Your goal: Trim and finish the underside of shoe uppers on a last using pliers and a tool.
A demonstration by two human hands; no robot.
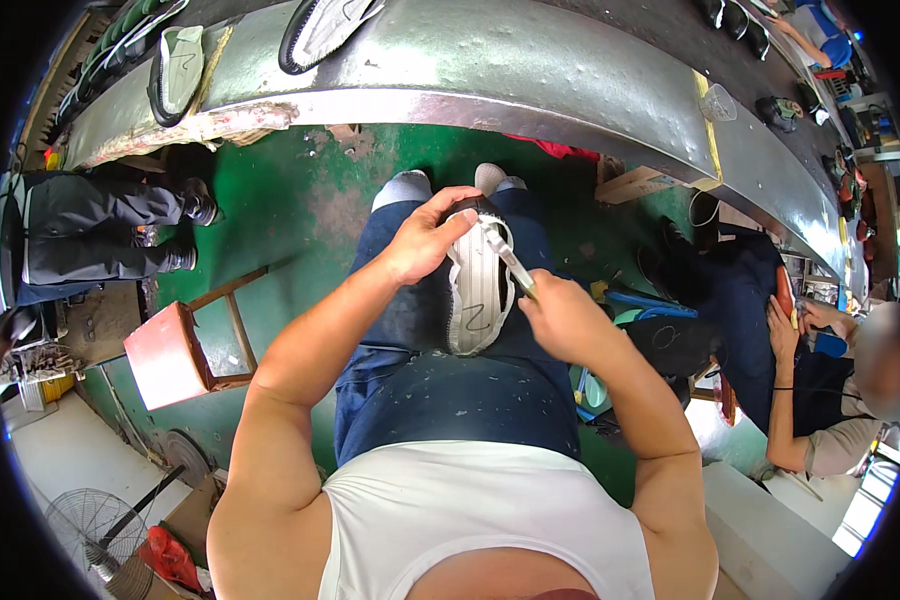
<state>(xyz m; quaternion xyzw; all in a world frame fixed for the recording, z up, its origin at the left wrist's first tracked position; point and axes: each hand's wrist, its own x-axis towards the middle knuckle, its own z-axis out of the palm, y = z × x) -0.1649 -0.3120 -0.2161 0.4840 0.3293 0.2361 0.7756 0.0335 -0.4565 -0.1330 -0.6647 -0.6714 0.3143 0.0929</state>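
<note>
A shoe upper on its last point(473, 290) lies bottom up across my lap. Its pale underside carries a pen mark, and a dark edge runs around it. My left hand point(425, 237) grips the far end, thumb on the underside and fingers around the black edge. In my right hand point(567, 318) is a slim silvery hand tool point(510, 260), with fingers closed around its handle. The tool's tip meets the underside near my left thumb; its exact kind is hard to make out.
A long metal-topped bench point(410, 60) curves across the far side, holding more shoes point(177, 75). At left stand a red-topped stool point(165, 355), another person's legs point(110, 230) and a fan point(95, 530). A seated co-worker point(830, 400) works at right, near blue plastic items point(660, 308).
</note>
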